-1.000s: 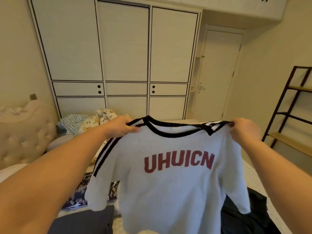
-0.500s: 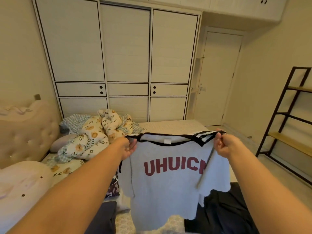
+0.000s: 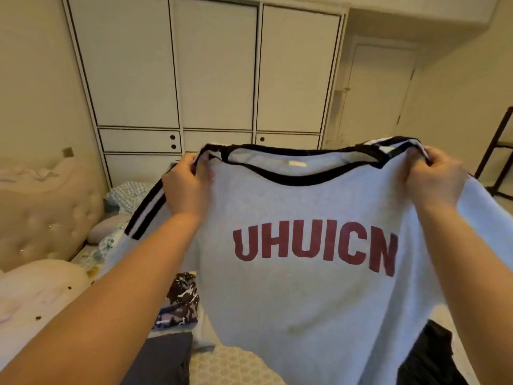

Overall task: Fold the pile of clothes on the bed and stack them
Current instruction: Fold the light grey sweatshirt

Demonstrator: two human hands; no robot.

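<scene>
A light grey T-shirt [image 3: 305, 301] with a black collar, striped shoulders and red letters "UHUICN" hangs spread in the air over the bed. My left hand [image 3: 186, 187] grips its left shoulder and my right hand [image 3: 435, 179] grips its right shoulder. On the bed [image 3: 230, 362] below lie a dark grey garment [image 3: 163, 357] at the bottom left, a patterned dark garment [image 3: 180, 301] beside it and a black garment [image 3: 433, 359] at the bottom right. The shirt hides the middle of the bed.
A padded headboard [image 3: 47, 209] and pillows [image 3: 36, 295] are on the left, with a checked pillow [image 3: 127, 193] behind. A white wardrobe [image 3: 208, 79] fills the far wall, beside a door [image 3: 377, 87]. A dark shelf frame [image 3: 497, 151] stands at the right.
My hands have moved apart and up, so the shirt is spread wide and closer to my head. It now hides the flowered bedding behind it.
</scene>
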